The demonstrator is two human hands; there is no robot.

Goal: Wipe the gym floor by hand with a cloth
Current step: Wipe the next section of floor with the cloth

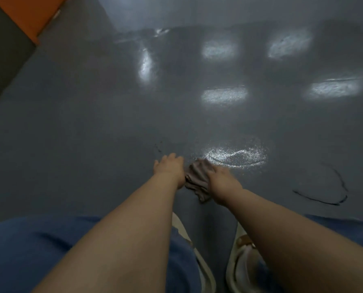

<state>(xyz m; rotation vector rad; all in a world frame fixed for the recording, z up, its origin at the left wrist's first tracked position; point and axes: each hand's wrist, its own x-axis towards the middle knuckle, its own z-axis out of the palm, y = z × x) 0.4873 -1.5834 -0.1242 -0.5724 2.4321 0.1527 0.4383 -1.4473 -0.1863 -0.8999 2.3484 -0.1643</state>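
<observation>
The gray floor (75, 127) fills most of the view, with shiny light spots far off and a wet patch (237, 156) near the hands. Blue trousers (28, 250) and pale shoes (237, 263) sit at the near edge. The right hand (222, 181) presses down on a crumpled brown cloth (197, 176), gripping it. The left hand (169, 166) rests on the floor just left of the cloth, fingers spread flat.

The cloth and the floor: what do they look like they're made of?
The cloth, under the right hand, looks like soft woven fabric, brownish-grey and matte: it bunches into limp folds. The floor looks like a smooth grey coated or rubber-type surface with a fine-grained sheen: it reflects lights in grainy patches. Which exactly, I cannot tell.
</observation>
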